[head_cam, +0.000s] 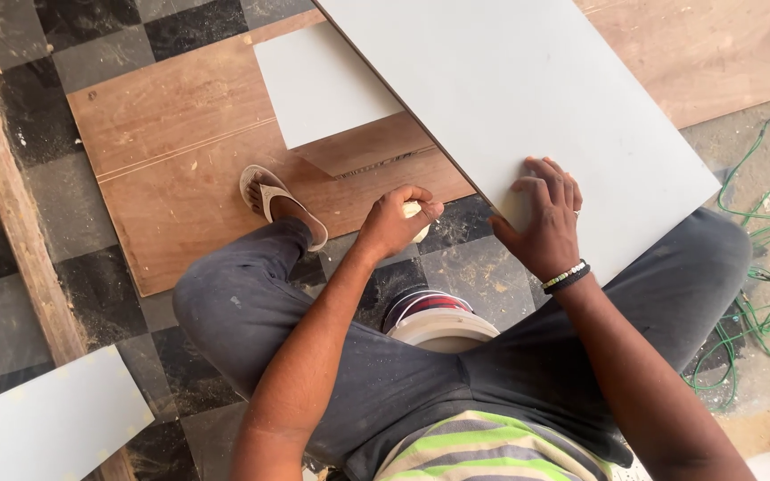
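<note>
Large white laminated rectangular board [528, 98] across lap. Right hand [545, 218] spread flat near its lower edge; left hand [394, 223] pinching small pale block [418, 223] against that edge.

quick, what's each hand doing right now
left hand: closed around a small pale object at the board's edge
right hand: open, flat on the large white laminated board

A large grey laminated board [528, 98] rests across the seated person's knee. The right hand [541, 218] presses flat on its near corner. Just left of the board's edge, the left hand [394, 223] grips a small pale object [419, 223]. Below the board, between the legs, stands a white tub [438, 325].
</note>
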